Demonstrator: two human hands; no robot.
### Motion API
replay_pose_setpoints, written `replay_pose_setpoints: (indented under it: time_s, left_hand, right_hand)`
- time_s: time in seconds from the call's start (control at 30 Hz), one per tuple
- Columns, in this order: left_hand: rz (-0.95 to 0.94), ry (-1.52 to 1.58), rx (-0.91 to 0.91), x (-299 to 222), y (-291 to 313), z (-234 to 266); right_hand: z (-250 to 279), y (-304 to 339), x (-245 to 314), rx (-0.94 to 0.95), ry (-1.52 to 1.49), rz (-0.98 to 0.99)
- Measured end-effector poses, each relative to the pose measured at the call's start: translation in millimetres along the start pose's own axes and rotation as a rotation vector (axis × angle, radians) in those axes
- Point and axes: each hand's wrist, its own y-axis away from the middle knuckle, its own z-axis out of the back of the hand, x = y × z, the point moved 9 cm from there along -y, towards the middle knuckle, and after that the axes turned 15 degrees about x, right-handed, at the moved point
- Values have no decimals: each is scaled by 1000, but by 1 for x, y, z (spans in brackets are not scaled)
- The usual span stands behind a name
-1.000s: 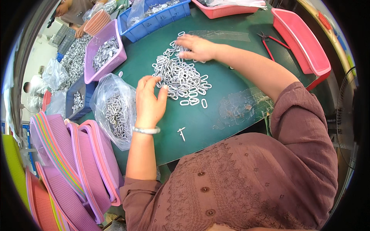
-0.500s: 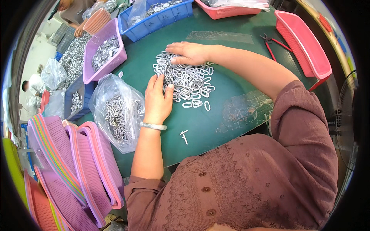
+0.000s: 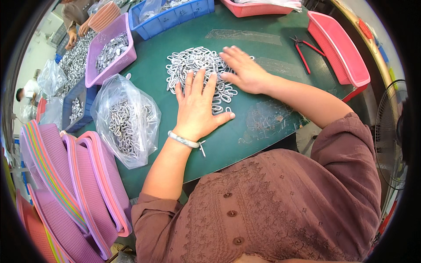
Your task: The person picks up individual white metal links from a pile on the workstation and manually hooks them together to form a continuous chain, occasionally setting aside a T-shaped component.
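A heap of silvery oval metal links (image 3: pixel 190 61) lies on the green tabletop (image 3: pixel 184 37). My left hand (image 3: pixel 196 103) rests over the heap's near side, its fingers spread and palm down, covering some links. At the heap's right edge is my right hand (image 3: pixel 246 70), also open with the fingers stretched out; whether it touches the links I cannot tell. A clear plastic bag (image 3: pixel 127 127) with more links stands left of my left hand. Partly hidden by my left wrist's bangle, a small white T-shaped piece (image 3: pixel 202 150) lies on the table.
Purple basket (image 3: pixel 112 55) with flat metal pieces and blue crate (image 3: pixel 171 17) stand beyond the heap. Red-handled pliers (image 3: pixel 302 52) lie beside a pink basket (image 3: pixel 340 50) at right. Stacked purple baskets (image 3: pixel 83 184) crowd the left. Another person's hands (image 3: pixel 76 37) work among links at far left.
My left hand has moved right onto the near side of the heap, with its fingers spreading. My right hand has drawn back to the right, and the heap's shape has shifted.
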Motion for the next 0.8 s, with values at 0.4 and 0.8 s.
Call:
replay_pose_setpoints:
  time_s: [0.4,0.8]
  left_hand:
    - [197,85,-18,54,14,5]
    - [133,158,-210,61,14,10]
  right_hand:
    - [27,-53,47,-47,-432,107]
    - [27,-3,-64,309,92,-176]
